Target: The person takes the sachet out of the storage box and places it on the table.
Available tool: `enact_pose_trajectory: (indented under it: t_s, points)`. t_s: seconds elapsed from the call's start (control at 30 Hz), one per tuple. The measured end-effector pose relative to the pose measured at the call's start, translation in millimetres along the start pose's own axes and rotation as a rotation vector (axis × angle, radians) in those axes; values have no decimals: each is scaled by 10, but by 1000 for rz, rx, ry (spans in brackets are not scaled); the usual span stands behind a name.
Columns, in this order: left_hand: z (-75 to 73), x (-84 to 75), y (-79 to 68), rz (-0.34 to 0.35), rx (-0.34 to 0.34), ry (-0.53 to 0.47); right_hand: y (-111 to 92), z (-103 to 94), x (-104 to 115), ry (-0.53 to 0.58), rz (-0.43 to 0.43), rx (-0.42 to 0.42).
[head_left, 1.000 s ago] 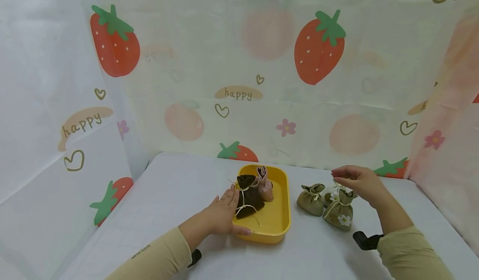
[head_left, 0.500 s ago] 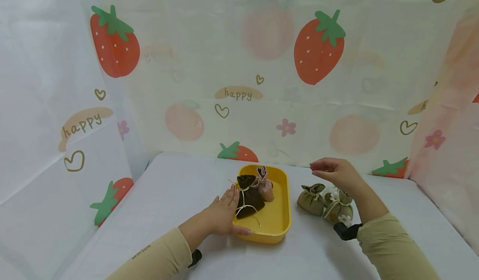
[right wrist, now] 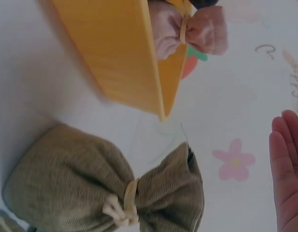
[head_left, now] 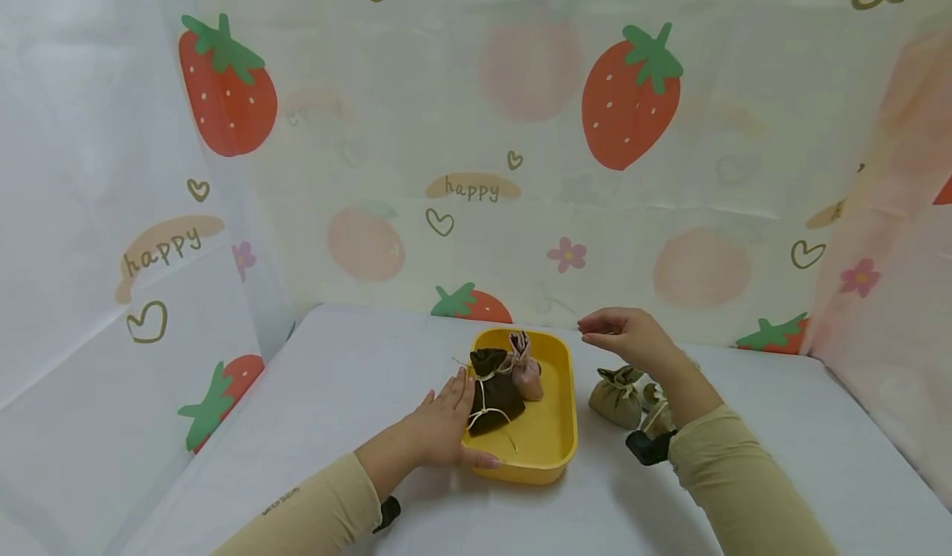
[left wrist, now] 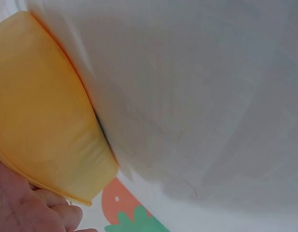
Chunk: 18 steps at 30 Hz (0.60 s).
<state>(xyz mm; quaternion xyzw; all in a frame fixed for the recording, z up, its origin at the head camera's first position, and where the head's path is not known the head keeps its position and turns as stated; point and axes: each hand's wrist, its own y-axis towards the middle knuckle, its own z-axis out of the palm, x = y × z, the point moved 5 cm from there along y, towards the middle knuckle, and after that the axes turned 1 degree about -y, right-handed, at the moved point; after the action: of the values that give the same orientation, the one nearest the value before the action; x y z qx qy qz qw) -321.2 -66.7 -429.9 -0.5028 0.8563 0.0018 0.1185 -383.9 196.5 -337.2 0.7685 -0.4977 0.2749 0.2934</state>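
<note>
Left hand bracing the tub, right hand hovering without a load.
The left hand [head_left: 439, 432] is lying against the tub's [head_left: 513, 473] side, fingers straight; the right hand [head_left: 632, 339] is hovering near its far right corner, fingers extended, holding nothing visible. Dark bag [head_left: 497, 395] and pink bag [head_left: 528, 378] are sitting inside; the green bag [head_left: 617, 399] is standing just right of it, outside. Bracing lightly and keeping the right wrist clear of the green bag seems best.
</note>
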Motion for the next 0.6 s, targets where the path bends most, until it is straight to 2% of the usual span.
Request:
enact_pose_trajectory:
  t_s: [0.3,0.6]
  points:
    - [-8,-10,1,-7,6,-10,177,202,114,6,-30,7]
    - [-2,12,24,-15,10,-22,333,387,177,-14,-13,31]
